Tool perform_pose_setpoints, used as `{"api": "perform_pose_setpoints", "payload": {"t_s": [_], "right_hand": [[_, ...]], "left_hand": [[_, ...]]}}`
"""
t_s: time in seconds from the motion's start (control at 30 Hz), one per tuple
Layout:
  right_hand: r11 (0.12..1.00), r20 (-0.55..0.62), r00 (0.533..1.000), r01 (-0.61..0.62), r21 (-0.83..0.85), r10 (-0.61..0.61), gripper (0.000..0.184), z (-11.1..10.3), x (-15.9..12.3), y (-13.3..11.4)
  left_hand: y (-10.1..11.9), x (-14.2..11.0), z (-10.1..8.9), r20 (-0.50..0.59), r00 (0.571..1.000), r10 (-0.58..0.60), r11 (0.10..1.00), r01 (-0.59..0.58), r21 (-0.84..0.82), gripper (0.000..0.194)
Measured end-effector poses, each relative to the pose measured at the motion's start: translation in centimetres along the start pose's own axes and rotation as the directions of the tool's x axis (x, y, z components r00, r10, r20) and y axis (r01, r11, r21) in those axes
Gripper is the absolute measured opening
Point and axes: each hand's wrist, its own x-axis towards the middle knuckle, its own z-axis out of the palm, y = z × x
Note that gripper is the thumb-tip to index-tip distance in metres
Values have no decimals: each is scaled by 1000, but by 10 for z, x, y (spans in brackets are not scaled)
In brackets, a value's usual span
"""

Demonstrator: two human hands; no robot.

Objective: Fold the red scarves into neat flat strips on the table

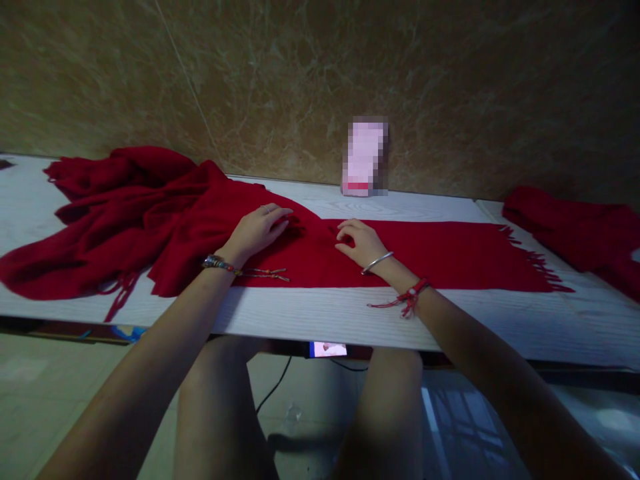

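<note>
A long red scarf [425, 253] lies lengthwise on the white wood-grain table. Its right part is spread flat and ends in a fringe, while the left part is bunched in loose folds. Over the scarf's middle is my left hand [257, 232], fingers stretched forward and thumb apart from them. To its right, my right hand [363, 243] is above the flat part, with fingers bent and a gap showing between thumb and forefinger. Neither hand visibly grips the cloth; whether the fingertips touch it I cannot tell.
Against the brown marbled wall [300, 87] stands a blurred pink item [365, 157] on the table [320, 320]. More red cloth [570, 230] lies at the right end. Below the table's front edge, a lit screen [327, 349] and dark cables show near my knees.
</note>
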Motion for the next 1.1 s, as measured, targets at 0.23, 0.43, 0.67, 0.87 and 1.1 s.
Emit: {"api": "perform_pose_setpoints", "payload": {"t_s": [0.23,0.43,0.67,0.87,1.1], "right_hand": [[973,-90,974,217,80,-210,13,-2,-2,-10],[917,39,917,395,64,-397,17,-2,-8,-16],[962,100,957,273,15,-273,37,-3,-9,-25],[985,129,978,170,-13,-167,46,-2,-9,-24],[973,245,945,230,-36,-214,38,-8,-7,-17]], "left_hand": [[-2,2,7,-94,978,184,982,-187,-27,40],[0,5,10,-18,960,278,960,-278,23,44],[1,4,9,-3,961,276,958,-275,80,35],[0,2,2,13,966,257,963,-258,83,30],[-6,-5,-2,-42,994,101,989,-95,116,31]]}}
